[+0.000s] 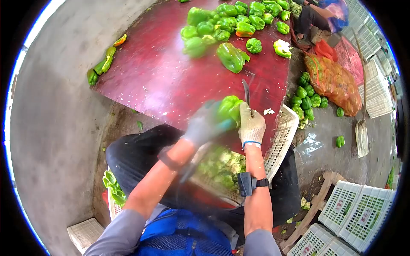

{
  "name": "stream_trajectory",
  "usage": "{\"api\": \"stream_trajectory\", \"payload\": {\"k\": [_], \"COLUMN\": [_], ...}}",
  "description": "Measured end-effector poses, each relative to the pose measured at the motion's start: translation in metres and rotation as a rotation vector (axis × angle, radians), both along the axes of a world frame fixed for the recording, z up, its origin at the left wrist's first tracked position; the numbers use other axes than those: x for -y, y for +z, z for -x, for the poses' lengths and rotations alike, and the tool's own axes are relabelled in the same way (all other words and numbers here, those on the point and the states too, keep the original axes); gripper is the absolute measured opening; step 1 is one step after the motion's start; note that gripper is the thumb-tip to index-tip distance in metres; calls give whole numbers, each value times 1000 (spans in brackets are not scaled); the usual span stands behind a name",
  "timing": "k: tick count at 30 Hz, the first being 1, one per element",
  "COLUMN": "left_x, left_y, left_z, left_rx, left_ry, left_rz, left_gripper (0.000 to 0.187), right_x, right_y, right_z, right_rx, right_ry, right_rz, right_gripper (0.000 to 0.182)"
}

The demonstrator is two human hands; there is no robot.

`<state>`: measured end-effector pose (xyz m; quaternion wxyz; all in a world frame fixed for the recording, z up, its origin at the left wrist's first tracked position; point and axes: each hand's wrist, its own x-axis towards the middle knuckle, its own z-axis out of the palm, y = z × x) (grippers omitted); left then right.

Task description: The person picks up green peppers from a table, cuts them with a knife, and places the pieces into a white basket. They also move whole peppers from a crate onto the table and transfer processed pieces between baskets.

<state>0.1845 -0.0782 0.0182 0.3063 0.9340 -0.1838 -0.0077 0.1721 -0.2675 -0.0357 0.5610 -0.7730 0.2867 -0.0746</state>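
My gloved left hand (205, 123) holds a green bell pepper (229, 110) above the near edge of the red table (171, 85). Close against the pepper's right side is my right hand (252, 123), in a white knitted glove, its fingers closed around a knife (246, 91) whose curved blade points up and away. Beneath my hands, between my legs, a white crate (282, 132) holds pale green pepper pieces (222, 164), partly blurred. A larger green pepper (232, 57) lies on the table beyond the blade.
Many green peppers (226, 21) are heaped at the table's far side. To the right are a full orange net sack (333, 83), loose peppers on the floor, a long-handled shovel (362, 136) and white crates (363, 213). Another person (318, 17) sits at the upper right.
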Motion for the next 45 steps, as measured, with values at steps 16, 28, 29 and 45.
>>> {"api": "stream_trajectory", "payload": {"k": [16, 28, 29, 45], "left_x": [-18, -21, -19, -5], "left_y": [25, 14, 13, 51], "left_z": [73, 112, 113, 106], "left_rx": [-836, -547, -534, -669], "left_ry": [93, 184, 175, 6], "left_rz": [1297, 726, 677, 1035], "left_gripper": [81, 49, 48, 78], "right_x": [-14, 13, 15, 73], "right_y": [29, 91, 90, 32], "right_z": [91, 159, 162, 179], "right_rx": [146, 355, 355, 41], "right_ry": [164, 606, 598, 14], "right_rz": [-430, 709, 714, 360], "right_gripper": [44, 18, 18, 24]}}
